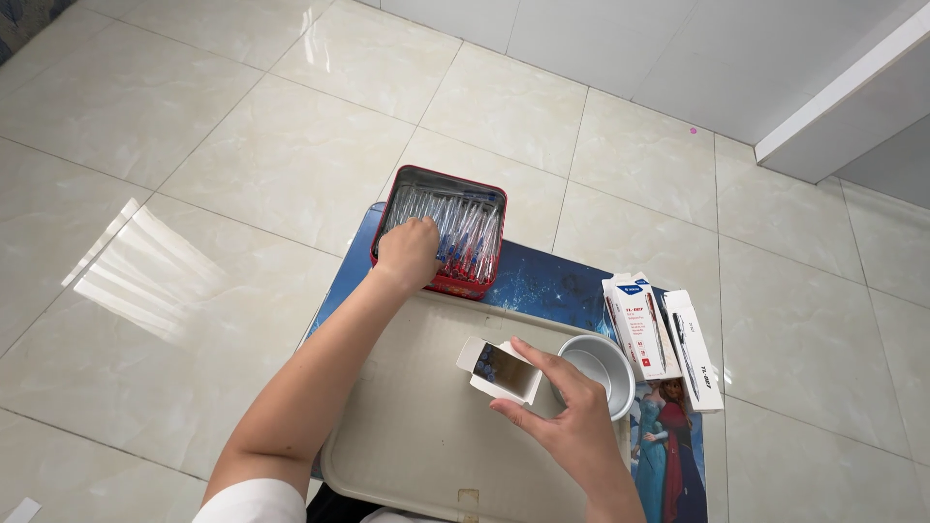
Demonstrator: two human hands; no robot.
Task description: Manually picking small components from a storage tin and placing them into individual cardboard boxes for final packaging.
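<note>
My left hand [407, 254] reaches into a red metal tin [489, 254] filled with several clear-barrelled pens [460, 225]; its fingers are curled down among the pens and hide what they touch. My right hand [567, 412] holds a small white cardboard box [499, 370] with its end flap open, tilted above a beige plastic tray [412, 426]. Pens show inside the box's open end.
A small silver metal bowl [599, 366] sits at the tray's right edge. Two white pen boxes [664, 334] lie side by side to the right on a small table with a blue picture top [552, 286]. Pale floor tiles surround the table; a white wall base runs at top right.
</note>
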